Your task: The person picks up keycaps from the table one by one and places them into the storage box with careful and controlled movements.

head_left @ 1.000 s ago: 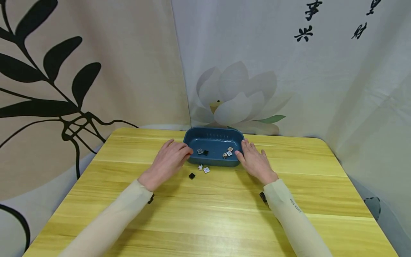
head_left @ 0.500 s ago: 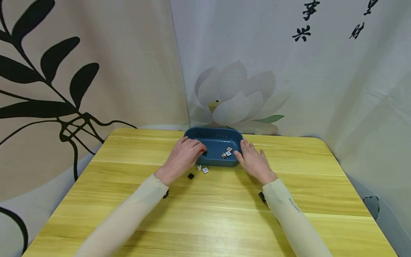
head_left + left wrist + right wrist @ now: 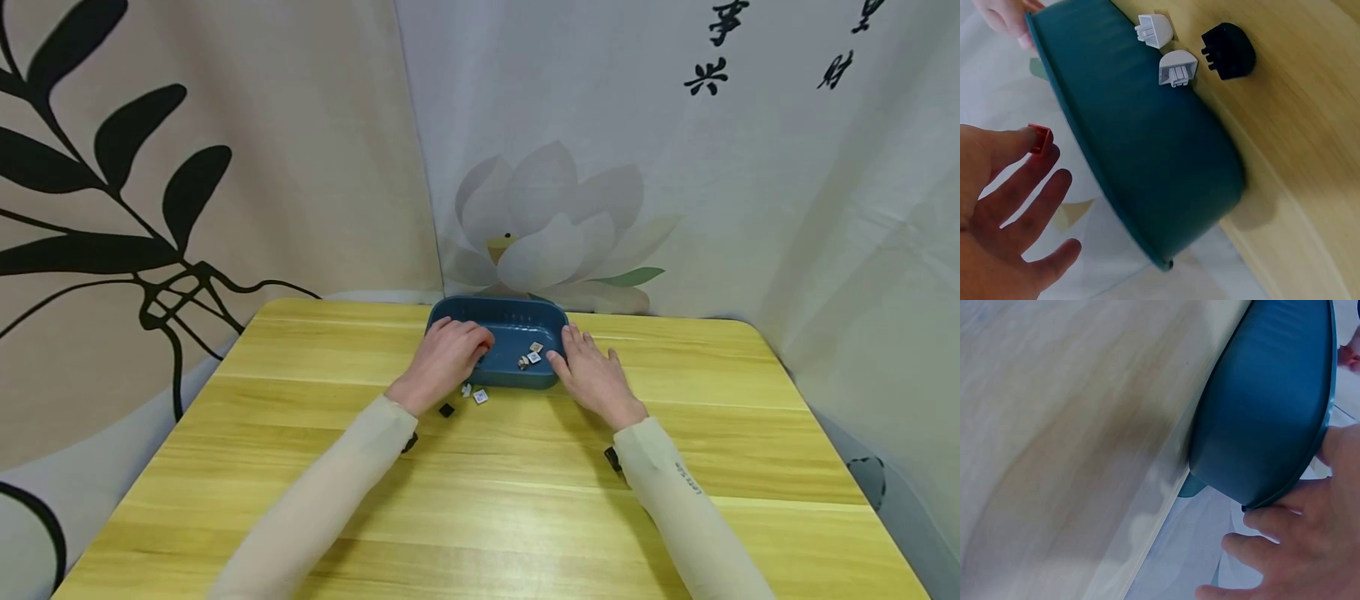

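My left hand [image 3: 444,358] is over the left part of a dark blue tray [image 3: 517,380]. Between thumb and fingertip it pinches a small red keycap [image 3: 1040,140], plain in the left wrist view. Its other fingers are spread apart. My right hand [image 3: 598,379] lies at the tray's right end with fairly straight fingers touching the rim, as the right wrist view also shows. Inside the tray's right side are a white keycap [image 3: 534,357], a light tan-topped piece [image 3: 536,347] and a small brownish piece [image 3: 522,363]. The tray's left interior is partly hidden behind my left hand.
In front of the tray, a black keycap [image 3: 1230,51] and two white keycaps, one nearer the tray [image 3: 1155,30] and one beside it [image 3: 1177,67], lie on the wooden table [image 3: 525,500]. A printed curtain [image 3: 337,167] hangs behind the table's back edge.
My left hand has moved right from the tray's left edge to above its inside, carrying the red keycap. It now covers the pieces seen there before. My right hand has stayed on the rim.
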A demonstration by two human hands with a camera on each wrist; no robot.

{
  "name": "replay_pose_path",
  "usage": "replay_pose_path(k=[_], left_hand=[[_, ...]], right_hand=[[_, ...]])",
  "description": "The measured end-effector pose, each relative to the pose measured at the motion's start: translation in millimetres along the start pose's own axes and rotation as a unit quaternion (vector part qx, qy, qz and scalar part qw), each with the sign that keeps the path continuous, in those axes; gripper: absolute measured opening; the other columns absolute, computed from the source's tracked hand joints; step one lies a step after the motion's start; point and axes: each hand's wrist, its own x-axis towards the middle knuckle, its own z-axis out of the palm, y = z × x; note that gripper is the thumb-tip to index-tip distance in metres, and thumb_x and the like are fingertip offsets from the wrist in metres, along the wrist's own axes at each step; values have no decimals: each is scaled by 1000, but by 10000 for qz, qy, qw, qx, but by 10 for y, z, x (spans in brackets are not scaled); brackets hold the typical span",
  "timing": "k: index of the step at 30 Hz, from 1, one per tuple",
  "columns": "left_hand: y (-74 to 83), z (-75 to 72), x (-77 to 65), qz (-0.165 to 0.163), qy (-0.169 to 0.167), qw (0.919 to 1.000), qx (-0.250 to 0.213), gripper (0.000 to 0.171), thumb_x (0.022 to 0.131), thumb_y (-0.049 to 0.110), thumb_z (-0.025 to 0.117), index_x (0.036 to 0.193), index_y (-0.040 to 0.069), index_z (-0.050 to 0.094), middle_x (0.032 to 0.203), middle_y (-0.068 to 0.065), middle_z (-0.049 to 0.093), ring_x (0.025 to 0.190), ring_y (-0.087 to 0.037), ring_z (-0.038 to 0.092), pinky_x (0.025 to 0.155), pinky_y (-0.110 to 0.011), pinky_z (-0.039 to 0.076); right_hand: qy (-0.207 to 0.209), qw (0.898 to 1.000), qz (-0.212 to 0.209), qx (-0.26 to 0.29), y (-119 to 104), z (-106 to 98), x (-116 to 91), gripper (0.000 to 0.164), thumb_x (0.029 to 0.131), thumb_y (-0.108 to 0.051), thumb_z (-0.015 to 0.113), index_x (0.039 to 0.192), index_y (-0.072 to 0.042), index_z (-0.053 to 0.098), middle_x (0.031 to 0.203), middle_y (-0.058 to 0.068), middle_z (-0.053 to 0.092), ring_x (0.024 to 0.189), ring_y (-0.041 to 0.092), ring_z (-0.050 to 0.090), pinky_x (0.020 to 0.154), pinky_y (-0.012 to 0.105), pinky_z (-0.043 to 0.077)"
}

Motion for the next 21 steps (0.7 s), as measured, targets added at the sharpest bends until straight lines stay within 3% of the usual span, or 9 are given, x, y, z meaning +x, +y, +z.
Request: replay_pose_path(k=[21], left_hand=[[24, 255, 342, -579, -1037, 9929, 74, 13, 102, 19, 69, 109, 17, 79, 104, 1, 76, 99, -19, 70, 113, -61, 38]], right_hand=[[41, 10000, -31, 42, -9, -23, -19, 73, 112, -49, 32, 164, 0, 19, 170, 18, 17, 155, 40, 21, 118, 71, 17]])
